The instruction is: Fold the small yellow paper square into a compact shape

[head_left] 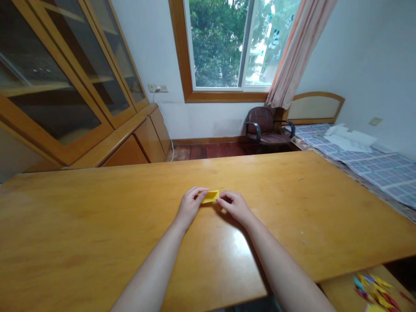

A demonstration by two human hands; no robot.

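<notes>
A small piece of folded yellow paper [211, 196] is held between my two hands, just above the wooden desk [130, 234]. My left hand [190, 203] pinches its left end, thumb in front and fingers behind. At the right end, my right hand [235, 204] grips the edge between thumb and fingers. The paper looks partly opened, with a darker fold along its upper side. Some of its left part is covered by my left fingers.
Colourful folded paper pieces [377, 290] lie on a lower surface at the bottom right. Beyond the desk stand a brown armchair [264, 125] and a bed with a checked sheet [373, 167]. A glass-fronted wooden cabinet [74, 86] is on the left.
</notes>
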